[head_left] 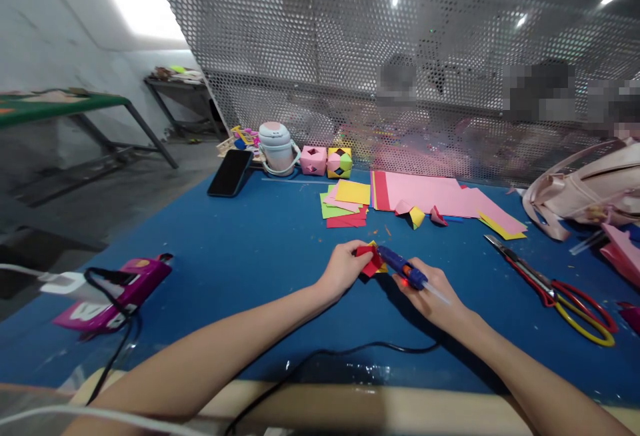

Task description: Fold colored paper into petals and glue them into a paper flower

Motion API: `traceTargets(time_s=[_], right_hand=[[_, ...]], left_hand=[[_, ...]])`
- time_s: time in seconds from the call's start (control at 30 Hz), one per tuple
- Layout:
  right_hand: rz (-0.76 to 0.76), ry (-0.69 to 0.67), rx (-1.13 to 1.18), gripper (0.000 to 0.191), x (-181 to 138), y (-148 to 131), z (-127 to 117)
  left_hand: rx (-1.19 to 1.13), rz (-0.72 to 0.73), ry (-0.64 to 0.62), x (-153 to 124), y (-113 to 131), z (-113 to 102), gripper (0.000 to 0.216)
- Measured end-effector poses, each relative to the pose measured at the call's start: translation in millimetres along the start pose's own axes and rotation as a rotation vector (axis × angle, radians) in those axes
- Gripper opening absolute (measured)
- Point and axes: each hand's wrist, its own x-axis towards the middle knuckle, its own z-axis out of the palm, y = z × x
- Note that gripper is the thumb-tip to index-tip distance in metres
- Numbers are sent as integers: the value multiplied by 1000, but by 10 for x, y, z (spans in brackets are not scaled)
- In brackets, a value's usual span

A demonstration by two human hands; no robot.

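Observation:
My left hand [344,268] pinches a small folded red and yellow paper piece [371,259] just above the blue mat [250,236]. My right hand [430,296] is wrapped round a blue glue gun [401,267], whose nozzle points left at the paper piece. A red light glows on the gun near my fingers, and a clear glue stick pokes out of its back. A black cable [350,351] runs from under my right wrist toward the table's front edge.
Stacked coloured paper sheets [350,203] and larger pink sheets [425,193] lie behind my hands. Red and yellow scissors [560,286] lie at right, by a pink bag [585,189]. A phone [230,173], white pot [277,147], two paper cubes [326,161] stand at back. A magenta device [115,293] lies left.

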Motion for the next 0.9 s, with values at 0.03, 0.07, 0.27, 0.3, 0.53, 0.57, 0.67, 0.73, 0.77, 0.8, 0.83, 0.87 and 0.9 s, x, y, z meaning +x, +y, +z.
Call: traceTargets(time_s=[0.03, 0.07, 0.27, 0.3, 0.53, 0.57, 0.67, 0.73, 0.77, 0.8, 0.83, 0.87, 0.9], right_hand=[[-1, 6, -1, 17, 1, -2, 0], [-5, 8, -2, 17, 2, -2, 1], [-6, -28, -16, 16, 0, -2, -7], [-1, -26, -17, 16, -1, -4, -11], [15, -70, -26, 17, 3, -32, -39], [22, -64, -38, 18, 4, -32, -40], [28, -40, -56, 19, 7, -23, -39], [20, -42, -54, 19, 7, -13, -36], [18, -48, -56, 19, 7, -8, -35], [16, -54, -58, 18, 7, -3, -35], [18, -57, -62, 18, 6, -1, -35], [20, -56, -66, 18, 5, 0, -37], [21, -52, -69, 18, 4, -2, -38]], left_hand=[[-6, -7, -3, 1, -1, 3, 19], [-8, -10, -6, 2, -1, 5, 19], [3, 1, -13, 2, -15, 3, 18], [4, 1, -14, 2, -20, 0, 18], [19, 18, -8, 1, -37, -4, 17], [14, 16, -5, 1, -38, -2, 17], [4, 10, -6, -3, -40, 4, 17], [1, 7, -6, -5, -39, 6, 17], [-2, 7, -4, -6, -39, 7, 17], [-4, 8, -1, -6, -39, 7, 17], [-7, 8, 1, -6, -40, 8, 18], [-10, 7, 3, -6, -41, 8, 18], [-12, 6, 2, -6, -42, 9, 18]])
